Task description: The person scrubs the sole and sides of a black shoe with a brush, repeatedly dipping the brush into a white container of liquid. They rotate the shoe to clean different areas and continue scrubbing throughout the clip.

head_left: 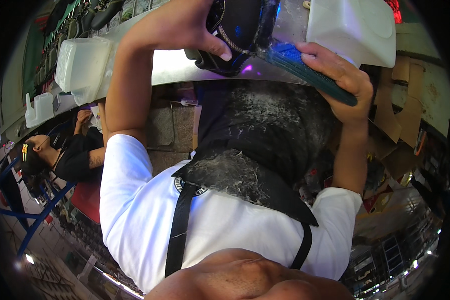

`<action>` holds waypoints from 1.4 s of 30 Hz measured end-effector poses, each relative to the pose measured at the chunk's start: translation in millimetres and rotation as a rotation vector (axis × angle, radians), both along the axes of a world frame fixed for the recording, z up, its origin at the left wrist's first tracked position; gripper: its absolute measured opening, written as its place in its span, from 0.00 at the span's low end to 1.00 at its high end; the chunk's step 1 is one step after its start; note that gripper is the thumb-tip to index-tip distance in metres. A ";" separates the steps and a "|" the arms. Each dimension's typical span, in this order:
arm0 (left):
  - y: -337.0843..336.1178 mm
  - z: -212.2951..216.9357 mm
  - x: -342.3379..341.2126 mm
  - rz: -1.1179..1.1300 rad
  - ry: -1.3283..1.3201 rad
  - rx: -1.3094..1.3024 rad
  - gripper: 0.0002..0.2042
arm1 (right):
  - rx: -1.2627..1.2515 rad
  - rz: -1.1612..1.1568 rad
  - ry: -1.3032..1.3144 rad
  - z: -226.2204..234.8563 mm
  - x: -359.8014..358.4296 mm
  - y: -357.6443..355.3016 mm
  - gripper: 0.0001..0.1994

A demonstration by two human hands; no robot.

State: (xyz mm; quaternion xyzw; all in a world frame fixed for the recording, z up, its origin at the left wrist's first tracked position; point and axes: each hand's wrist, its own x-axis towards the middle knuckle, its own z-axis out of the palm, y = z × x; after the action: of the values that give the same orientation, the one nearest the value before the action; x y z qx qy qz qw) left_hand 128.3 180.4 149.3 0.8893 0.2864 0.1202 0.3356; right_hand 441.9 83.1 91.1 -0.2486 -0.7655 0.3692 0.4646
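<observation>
A black shoe upper (235, 35) with a braided cord lies at the table's near edge, cut off by the top of the picture. My left hand (197, 30) is closed on its left side, the thumb pressed along it and the other fingers hidden. From the right, my right hand (337, 75) grips a long blue and dark teal piece (310, 72) that looks like a shoe sole, its top textured and its edge ridged. The far tip of this sole meets the lower right of the upper; whether they are joined I cannot tell.
A shiny metal worktable (170, 70) runs across the top. White plastic tubs stand left (82, 65) and right (355, 27), with a small white bottle (39, 110) farther left. Several dark shoes (105, 12) line the upper left. Another person (77, 155) sits at left. Cardboard (402, 110) leans at right.
</observation>
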 end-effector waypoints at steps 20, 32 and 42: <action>5.8 -10.8 -2.3 -0.014 -0.045 0.004 0.68 | 0.154 -0.173 -0.088 45.4 -1.1 21.9 0.11; 4.0 1.2 4.6 0.149 0.081 -0.020 0.66 | 0.261 -0.202 -0.140 4.9 -11.2 3.8 0.15; 7.5 -2.8 2.9 0.089 0.059 -0.001 0.66 | 0.203 -0.256 0.093 33.3 -15.2 26.2 0.14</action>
State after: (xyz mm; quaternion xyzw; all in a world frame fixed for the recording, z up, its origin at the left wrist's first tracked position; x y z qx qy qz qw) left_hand 131.2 187.9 146.5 0.8786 0.3356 0.1088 0.3218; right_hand 426.8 109.3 124.4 -0.2784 -0.7385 0.2390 0.5656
